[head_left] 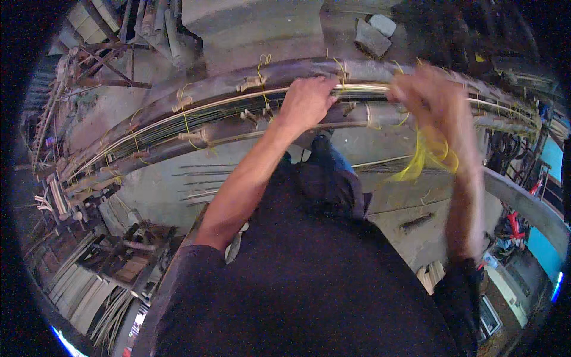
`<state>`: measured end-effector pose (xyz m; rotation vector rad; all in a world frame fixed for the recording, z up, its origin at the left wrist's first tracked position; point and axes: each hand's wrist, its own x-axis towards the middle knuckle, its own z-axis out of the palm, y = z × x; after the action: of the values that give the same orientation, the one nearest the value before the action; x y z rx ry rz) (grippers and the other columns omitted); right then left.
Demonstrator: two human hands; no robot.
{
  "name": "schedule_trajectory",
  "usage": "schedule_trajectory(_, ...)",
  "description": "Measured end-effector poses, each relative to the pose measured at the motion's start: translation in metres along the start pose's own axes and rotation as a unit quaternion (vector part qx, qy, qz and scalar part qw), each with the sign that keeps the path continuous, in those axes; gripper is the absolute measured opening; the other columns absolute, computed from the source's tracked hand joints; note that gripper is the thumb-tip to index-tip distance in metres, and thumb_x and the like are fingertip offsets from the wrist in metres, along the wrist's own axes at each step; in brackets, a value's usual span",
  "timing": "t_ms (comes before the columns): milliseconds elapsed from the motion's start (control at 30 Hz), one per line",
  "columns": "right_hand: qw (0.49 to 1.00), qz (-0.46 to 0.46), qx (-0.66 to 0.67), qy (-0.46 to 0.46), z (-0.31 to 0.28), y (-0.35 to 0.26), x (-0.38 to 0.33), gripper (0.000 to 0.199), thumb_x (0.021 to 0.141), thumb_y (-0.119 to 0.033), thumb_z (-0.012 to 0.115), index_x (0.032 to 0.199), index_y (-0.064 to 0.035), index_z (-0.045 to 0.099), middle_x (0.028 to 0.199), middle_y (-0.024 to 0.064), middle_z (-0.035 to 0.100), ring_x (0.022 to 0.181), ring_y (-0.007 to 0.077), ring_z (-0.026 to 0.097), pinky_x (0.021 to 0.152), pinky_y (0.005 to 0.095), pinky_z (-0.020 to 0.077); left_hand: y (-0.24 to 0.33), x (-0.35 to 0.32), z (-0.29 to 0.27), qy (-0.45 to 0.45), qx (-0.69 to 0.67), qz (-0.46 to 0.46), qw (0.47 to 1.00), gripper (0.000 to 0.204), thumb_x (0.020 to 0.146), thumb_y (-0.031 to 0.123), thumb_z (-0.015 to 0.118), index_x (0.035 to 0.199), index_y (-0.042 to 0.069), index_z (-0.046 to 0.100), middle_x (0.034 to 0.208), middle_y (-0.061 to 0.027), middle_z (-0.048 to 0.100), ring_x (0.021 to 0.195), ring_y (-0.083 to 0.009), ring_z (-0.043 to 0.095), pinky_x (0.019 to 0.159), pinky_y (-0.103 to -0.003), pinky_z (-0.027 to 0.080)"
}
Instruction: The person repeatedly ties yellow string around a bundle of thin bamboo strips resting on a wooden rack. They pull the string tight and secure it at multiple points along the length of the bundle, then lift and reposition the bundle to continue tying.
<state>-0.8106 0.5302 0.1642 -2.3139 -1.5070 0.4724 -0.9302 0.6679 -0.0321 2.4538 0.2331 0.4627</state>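
My left hand (308,102) is closed around a bundle of thin pale strips (366,88), its fingers over them at the middle of a long frame. The strips run lengthwise between two dark poles (294,71), which look bent in this wide view. Farther right along the same strips is my right hand (429,95), blurred by motion, its fingertips close to them. A bunch of yellow string (423,156) hangs below its palm and seems held in it. Short yellow ties (262,66) are looped at intervals along the frame; wooden pegs (253,84) stick out between the poles.
Dark rods (205,174) lie on the floor beyond my left forearm. Cut slats and sticks (83,285) are stacked at the lower left. Long poles (169,35) lean at the far left. Two blocks (375,35) sit beyond the frame. A curved beam (526,205) stands at the right.
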Motion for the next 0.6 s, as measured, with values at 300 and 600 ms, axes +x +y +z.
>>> schedule_trajectory(300,0.966,-0.065,-0.095,-0.231,0.076,0.081,0.14,0.034,0.09,-0.031,0.053,0.104,-0.0001,0.055,0.09,0.0118,0.06,0.082,0.0262,0.06,0.071,0.0401,0.0462,0.023,0.018,0.019,0.049,0.071,-0.054,0.995,0.018,0.083,0.028,0.059,0.079,0.012,0.067,0.07,-0.0082,0.065,0.065,-0.0274,0.062,0.062,-0.039,0.045)
schedule_trajectory(600,0.873,-0.093,0.451,0.158,0.133,0.056,-0.006,0.021,0.093,-0.02,0.049,0.103,-0.0021,0.054,0.097,0.0153,0.059,0.101,0.0296,0.058,0.088,0.0404,0.0424,0.029,0.012,0.035,0.104,0.042,-0.045,0.993,0.018,0.079,0.029,0.061,0.081,0.011,0.065,0.068,-0.0079,0.062,0.064,-0.029,0.06,0.057,-0.04,0.041)
